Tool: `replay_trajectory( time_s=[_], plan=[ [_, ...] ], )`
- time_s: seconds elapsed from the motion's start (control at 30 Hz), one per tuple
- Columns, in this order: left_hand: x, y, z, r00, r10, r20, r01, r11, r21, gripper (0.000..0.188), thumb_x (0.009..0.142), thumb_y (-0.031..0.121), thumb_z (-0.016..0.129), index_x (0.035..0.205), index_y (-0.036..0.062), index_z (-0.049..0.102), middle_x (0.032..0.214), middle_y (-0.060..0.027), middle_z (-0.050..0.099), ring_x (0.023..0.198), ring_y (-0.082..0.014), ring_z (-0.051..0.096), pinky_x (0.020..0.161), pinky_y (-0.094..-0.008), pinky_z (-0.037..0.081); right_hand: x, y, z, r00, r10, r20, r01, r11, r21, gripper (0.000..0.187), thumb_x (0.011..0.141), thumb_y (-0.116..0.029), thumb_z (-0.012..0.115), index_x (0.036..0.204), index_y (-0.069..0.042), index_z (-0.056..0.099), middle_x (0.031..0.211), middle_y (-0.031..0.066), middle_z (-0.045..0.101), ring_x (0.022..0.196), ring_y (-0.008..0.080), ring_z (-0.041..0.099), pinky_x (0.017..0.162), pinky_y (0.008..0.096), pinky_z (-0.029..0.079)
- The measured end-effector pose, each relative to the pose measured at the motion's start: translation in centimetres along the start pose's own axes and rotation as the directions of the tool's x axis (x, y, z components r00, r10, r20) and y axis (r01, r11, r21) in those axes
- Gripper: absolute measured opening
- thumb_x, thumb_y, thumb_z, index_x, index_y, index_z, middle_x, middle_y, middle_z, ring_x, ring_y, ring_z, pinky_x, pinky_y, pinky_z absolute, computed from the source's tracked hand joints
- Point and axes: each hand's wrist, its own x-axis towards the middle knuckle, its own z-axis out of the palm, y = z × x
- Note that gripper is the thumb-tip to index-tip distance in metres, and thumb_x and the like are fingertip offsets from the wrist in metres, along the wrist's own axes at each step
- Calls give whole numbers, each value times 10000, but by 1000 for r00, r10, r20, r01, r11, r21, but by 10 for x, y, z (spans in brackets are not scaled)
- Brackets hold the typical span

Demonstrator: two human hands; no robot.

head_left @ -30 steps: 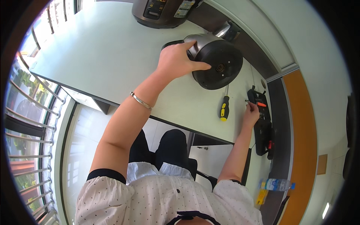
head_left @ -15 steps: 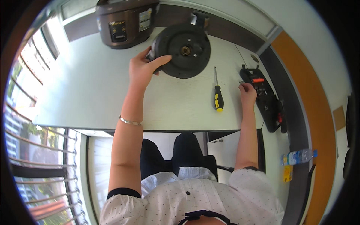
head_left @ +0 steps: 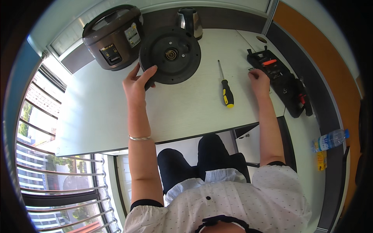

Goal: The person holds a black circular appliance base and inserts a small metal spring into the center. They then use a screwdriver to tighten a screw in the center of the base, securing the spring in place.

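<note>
Head view. The left hand [head_left: 136, 83] is gripping the lower-left rim of a black round base [head_left: 170, 54], thumb on its face and fingers curled behind, tilting it up off the white table [head_left: 186, 108] beside a rice cooker [head_left: 113, 37]. The base is looking rigid, moderately heavy and smooth-edged, so the rim is probably the safest hold. The right hand [head_left: 259, 79] is resting loosely curled at a black tool tray [head_left: 281, 83]; whether it is pinching anything cannot be told. A yellow-handled screwdriver [head_left: 225, 87] is lying between the hands. A kettle [head_left: 190, 21] is partly hidden behind the base.
</note>
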Motion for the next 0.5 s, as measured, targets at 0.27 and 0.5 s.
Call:
replay_trajectory(
  time_s=[0.27,0.5],
  plan=[
    [2,-3,-1,999,30,12,-30,1000,2,502,721,169,764,1107,-117,617,760,-106,657,558,-152,563,504,-268,442,-1,-4,-2,998,44,36,-44,999,3,136,785,-107,692,895,-28,694,792,120,693,747,240,680,708,321,515],
    [2,-2,-1,1000,-1,-4,1,999,-40,689,659,170,811,1219,-134,549,672,-71,641,507,-119,524,497,-243,403,-1,-5,-2,998,66,20,-67,997,33,148,784,-102,690,913,-32,706,803,119,700,739,226,683,711,311,517]
  ],
)
